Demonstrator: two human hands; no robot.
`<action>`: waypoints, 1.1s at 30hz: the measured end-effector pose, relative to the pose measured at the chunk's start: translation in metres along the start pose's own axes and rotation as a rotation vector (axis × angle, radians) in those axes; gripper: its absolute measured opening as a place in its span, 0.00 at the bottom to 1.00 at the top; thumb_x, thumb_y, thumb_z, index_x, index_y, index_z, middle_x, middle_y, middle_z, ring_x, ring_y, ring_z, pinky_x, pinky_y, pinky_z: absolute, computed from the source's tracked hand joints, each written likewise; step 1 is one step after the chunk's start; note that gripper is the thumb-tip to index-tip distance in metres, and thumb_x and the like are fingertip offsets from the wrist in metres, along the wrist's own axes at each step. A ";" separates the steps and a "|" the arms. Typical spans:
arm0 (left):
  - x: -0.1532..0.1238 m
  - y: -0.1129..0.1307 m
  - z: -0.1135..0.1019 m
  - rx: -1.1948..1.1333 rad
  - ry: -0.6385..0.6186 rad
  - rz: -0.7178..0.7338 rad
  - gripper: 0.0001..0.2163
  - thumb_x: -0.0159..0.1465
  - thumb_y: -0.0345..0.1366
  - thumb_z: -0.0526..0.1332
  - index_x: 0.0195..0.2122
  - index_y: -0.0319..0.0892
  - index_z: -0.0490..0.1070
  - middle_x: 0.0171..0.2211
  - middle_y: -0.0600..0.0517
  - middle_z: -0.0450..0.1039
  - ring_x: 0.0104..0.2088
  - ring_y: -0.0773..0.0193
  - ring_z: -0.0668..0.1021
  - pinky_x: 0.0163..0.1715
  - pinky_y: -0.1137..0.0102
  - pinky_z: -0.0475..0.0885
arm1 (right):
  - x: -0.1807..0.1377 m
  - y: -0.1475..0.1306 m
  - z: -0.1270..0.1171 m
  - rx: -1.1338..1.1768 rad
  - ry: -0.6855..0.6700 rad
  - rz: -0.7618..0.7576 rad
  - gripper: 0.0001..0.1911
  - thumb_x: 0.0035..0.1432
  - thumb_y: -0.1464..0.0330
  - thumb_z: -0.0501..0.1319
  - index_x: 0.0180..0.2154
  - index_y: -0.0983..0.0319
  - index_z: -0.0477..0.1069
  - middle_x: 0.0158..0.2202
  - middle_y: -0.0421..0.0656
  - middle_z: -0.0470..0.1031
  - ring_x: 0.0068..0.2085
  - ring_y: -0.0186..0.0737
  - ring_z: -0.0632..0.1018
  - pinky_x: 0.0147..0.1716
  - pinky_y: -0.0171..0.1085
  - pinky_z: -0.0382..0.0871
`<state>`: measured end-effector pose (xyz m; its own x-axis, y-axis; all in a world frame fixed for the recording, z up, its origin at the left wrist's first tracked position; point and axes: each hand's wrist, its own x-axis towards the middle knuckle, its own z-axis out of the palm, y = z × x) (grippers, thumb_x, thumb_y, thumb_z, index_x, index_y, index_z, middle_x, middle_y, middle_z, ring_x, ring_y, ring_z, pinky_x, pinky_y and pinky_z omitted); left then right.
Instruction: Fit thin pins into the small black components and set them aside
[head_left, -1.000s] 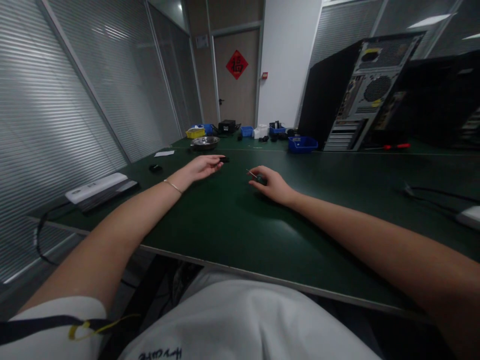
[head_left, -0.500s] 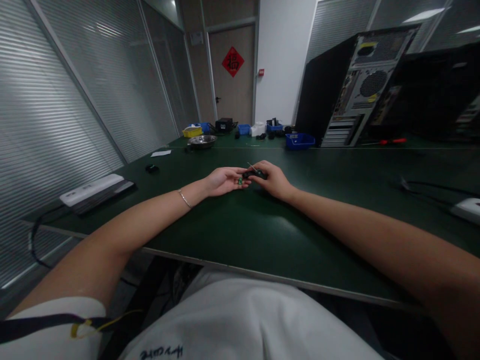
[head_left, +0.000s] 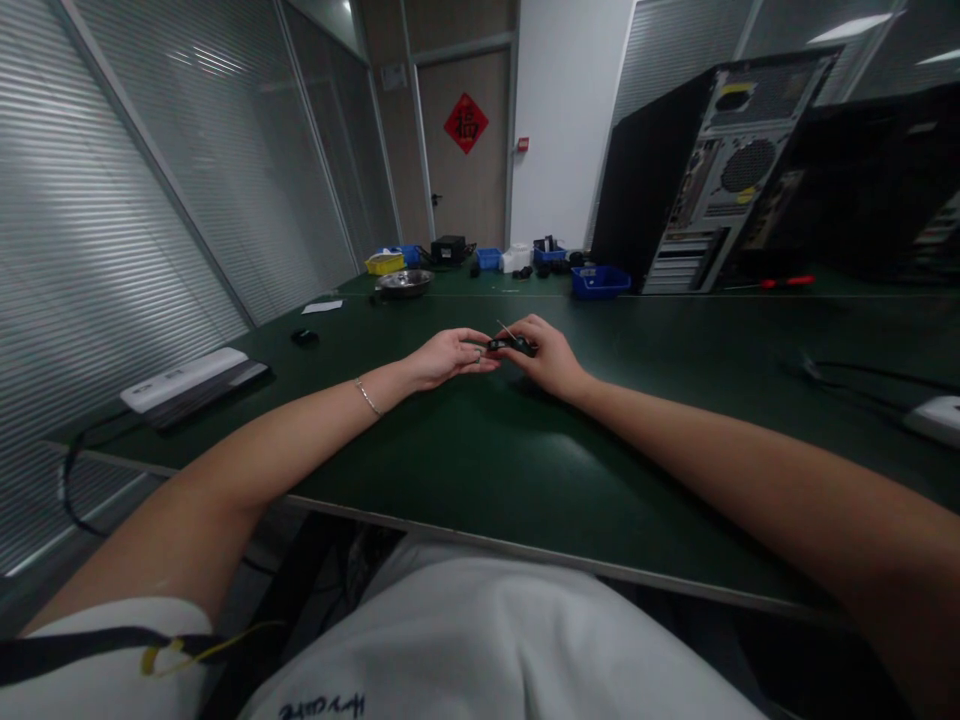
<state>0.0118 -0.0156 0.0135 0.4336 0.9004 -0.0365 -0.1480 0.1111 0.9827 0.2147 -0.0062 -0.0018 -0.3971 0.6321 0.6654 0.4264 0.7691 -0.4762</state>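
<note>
My right hand (head_left: pixel 551 355) is closed around a small black object (head_left: pixel 512 345), its kind too small to make out. A thin metal rod (head_left: pixel 505 328) sticks up and left from these fingers; what it belongs to is hidden. My left hand (head_left: pixel 444 360) has its fingers stretched out and apart, the tips close by the black object's left end. Whether they touch it I cannot tell. Something tiny and green (head_left: pixel 477 356) shows at the left fingers. Both hands are over the green table (head_left: pixel 480 450).
A power strip (head_left: pixel 187 380) and a small black item (head_left: pixel 304 337) lie to the left. Farther back are a metal bowl (head_left: pixel 405 283), a yellow bin (head_left: pixel 385 264) and a blue bin (head_left: pixel 600 282). A computer tower (head_left: pixel 660 180) stands at the back right, near a red-handled tool (head_left: pixel 787 282).
My left hand has turned from palm up, and its fingers have risen toward the black object. The green bit shows less. My right hand has lifted very slightly, still holding the black object.
</note>
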 end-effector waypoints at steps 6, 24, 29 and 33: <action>0.007 0.002 -0.011 0.025 0.105 0.044 0.08 0.59 0.18 0.57 0.38 0.32 0.68 0.39 0.39 0.75 0.38 0.59 0.80 0.47 0.62 0.73 | -0.001 0.003 0.002 0.036 0.003 -0.031 0.11 0.55 0.66 0.61 0.41 0.59 0.74 0.39 0.45 0.69 0.41 0.42 0.71 0.38 0.39 0.66; 0.004 0.007 -0.008 0.152 0.165 0.256 0.09 0.54 0.20 0.64 0.36 0.33 0.72 0.35 0.46 0.76 0.38 0.64 0.78 0.44 0.66 0.71 | 0.000 0.009 0.004 0.010 0.008 -0.060 0.11 0.53 0.70 0.62 0.41 0.59 0.73 0.38 0.44 0.69 0.39 0.40 0.72 0.35 0.38 0.66; 0.003 0.005 -0.004 0.189 0.110 0.289 0.11 0.53 0.21 0.64 0.39 0.33 0.72 0.35 0.46 0.75 0.37 0.63 0.78 0.45 0.62 0.72 | 0.000 0.009 0.004 0.004 0.005 -0.063 0.11 0.53 0.70 0.61 0.41 0.59 0.73 0.38 0.44 0.69 0.37 0.40 0.71 0.34 0.38 0.66; 0.002 0.003 -0.003 0.296 0.096 0.372 0.11 0.53 0.27 0.66 0.38 0.33 0.74 0.32 0.47 0.75 0.34 0.64 0.78 0.42 0.63 0.73 | 0.000 0.007 0.003 0.002 -0.008 -0.060 0.10 0.53 0.69 0.62 0.40 0.60 0.72 0.38 0.44 0.70 0.37 0.40 0.72 0.35 0.38 0.66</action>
<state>0.0094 -0.0119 0.0161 0.3131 0.8927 0.3241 -0.0116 -0.3376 0.9412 0.2149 -0.0009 -0.0072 -0.4280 0.5857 0.6883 0.4000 0.8057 -0.4368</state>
